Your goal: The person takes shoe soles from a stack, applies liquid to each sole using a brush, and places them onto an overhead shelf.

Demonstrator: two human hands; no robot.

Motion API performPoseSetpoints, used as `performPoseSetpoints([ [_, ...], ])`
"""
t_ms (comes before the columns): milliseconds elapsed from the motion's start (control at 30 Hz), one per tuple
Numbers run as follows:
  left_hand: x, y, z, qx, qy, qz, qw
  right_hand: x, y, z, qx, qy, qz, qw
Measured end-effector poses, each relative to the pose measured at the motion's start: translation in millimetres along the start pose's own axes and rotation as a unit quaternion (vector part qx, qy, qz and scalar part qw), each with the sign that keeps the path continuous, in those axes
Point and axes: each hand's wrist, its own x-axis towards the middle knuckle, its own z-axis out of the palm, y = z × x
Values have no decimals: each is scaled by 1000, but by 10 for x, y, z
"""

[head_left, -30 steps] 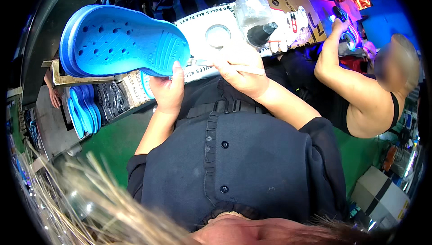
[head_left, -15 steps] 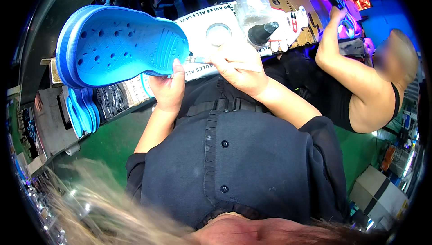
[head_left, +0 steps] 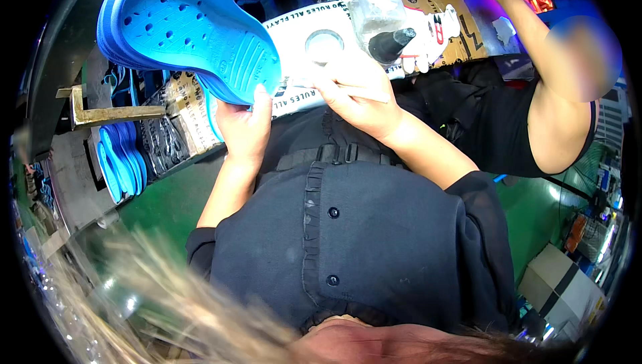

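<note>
A blue foam clog sole [head_left: 194,36], with holes across its forefoot, is tilted up at the left. My left hand [head_left: 244,127] grips it by the heel end, thumb on the inner face. My right hand [head_left: 364,106] pinches a thin brush with a pale flat handle [head_left: 364,92], its tip pointing toward the heel rim. Glare blurs the brush's tip, and I cannot tell whether it touches the sole. Just beyond my right hand are a round whitish dish [head_left: 325,48] and a black cone-shaped container [head_left: 392,46].
A clear plastic box [head_left: 376,8] and a white item with red marks [head_left: 435,35] are on the bench. Blue foam pieces [head_left: 122,163] stand at the left beside a metal bracket [head_left: 117,115]. A co-worker [head_left: 548,110] sits at the right; a carton [head_left: 560,284] is behind.
The sole has swung its toe end upward and away, uncovering the bracket below it. My right hand has barely moved. The co-worker's arm has reached farther away.
</note>
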Motion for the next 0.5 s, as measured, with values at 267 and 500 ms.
performPoseSetpoints([
  [267,80,2,-96,29,-11,9,999,-44,9,-132,-28,27,28,999],
  [500,323,558,-343,-179,-82,-12,980,-185,152,-233,-112,47,12,992],
])
